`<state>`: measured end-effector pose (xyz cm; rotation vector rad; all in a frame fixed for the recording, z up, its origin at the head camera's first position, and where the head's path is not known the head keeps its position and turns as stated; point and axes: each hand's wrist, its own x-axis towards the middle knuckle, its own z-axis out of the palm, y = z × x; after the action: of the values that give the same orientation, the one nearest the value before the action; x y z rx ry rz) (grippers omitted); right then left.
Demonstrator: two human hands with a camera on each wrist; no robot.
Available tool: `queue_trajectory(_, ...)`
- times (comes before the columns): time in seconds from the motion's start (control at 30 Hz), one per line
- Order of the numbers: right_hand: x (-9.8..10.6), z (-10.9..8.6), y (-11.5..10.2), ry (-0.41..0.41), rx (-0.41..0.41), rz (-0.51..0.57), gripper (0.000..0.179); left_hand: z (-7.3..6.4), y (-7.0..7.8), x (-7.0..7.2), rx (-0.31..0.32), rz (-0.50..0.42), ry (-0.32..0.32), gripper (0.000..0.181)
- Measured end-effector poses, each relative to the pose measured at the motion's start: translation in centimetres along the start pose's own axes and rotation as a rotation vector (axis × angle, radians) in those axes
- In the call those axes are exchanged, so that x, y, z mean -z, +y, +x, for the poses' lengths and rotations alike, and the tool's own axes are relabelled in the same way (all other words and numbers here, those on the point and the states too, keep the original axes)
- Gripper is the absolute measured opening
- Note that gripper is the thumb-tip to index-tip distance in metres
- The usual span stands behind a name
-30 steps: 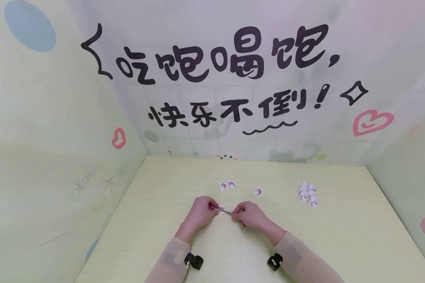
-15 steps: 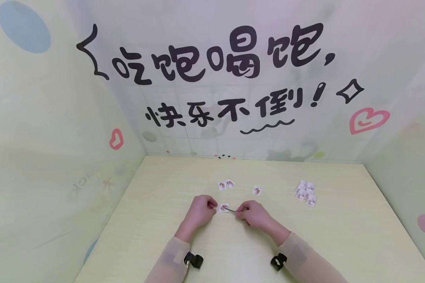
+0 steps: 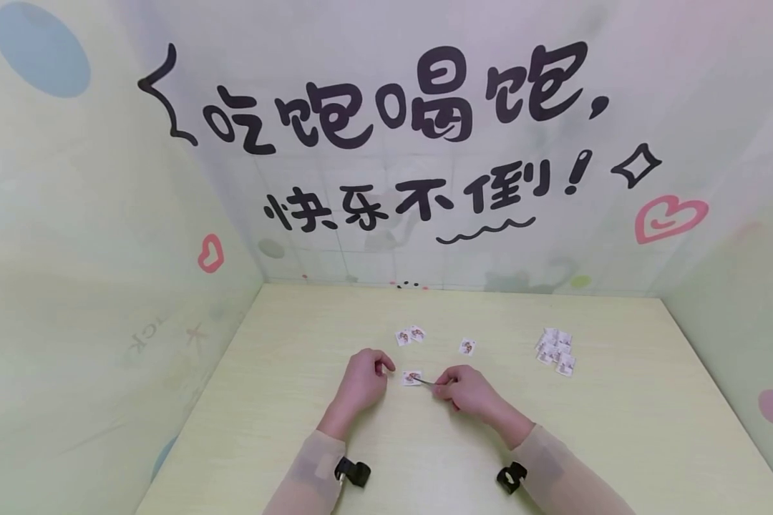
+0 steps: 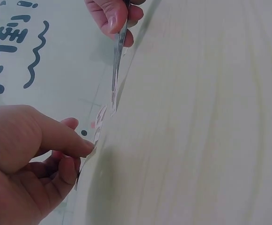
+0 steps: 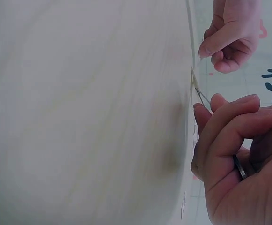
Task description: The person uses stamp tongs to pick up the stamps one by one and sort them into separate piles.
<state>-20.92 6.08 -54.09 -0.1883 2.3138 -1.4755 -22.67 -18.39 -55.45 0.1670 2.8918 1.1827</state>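
A pair of metal tweezers (image 4: pixel 117 61) is held in my right hand (image 3: pixel 467 390), its fingers curled round the shaft. In the head view the tips reach over a small white card (image 3: pixel 412 377) with a reddish-brown picture, lying on the table. Whether the tips press on it or hover cannot be told. My left hand (image 3: pixel 363 379) is just left of this card, apart from it. Its fingers (image 4: pixel 68 136) are loosely bent, with nothing visible between them.
Two similar cards (image 3: pixel 410 335) overlap or touch behind the hands, and a single card (image 3: pixel 467 347) lies right of them. Farther right is a cluster of several pale cards (image 3: pixel 555 350). Printed walls border the light wooden table (image 3: pixel 283 343) at the back and sides.
My left fingers have come off the card's left edge and drawn slightly back and left. The tweezers' tips have shifted right, from beside the left fingers to over the card's picture.
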Motion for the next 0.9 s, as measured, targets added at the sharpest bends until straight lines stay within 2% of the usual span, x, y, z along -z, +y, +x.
queue_trajectory(0.5, 0.3, -0.2, 0.4, 0.032, -0.005, 0.017, 0.006, -0.3, 0.7, -0.2, -0.016, -0.026, 0.056, 0.035)
queue_trajectory(0.6, 0.4, -0.3, 0.5, 0.047, -0.012, 0.016, 0.006, -0.2, 1.1, -0.8, -0.036, -0.057, 0.06, 0.027)
queue_trajectory(0.77, 0.7, -0.5, 0.6, 0.081, -0.029, 0.006, 0.005, -0.1, 2.3, -2.2, -0.076, -0.105, 0.03, 0.014)
queue_trajectory(0.9, 1.1, -1.0, 0.6, 0.08, -0.036, 0.003, 0.005, 0.0, 3.2, -3.6, -0.065, -0.114, 0.023, 0.009)
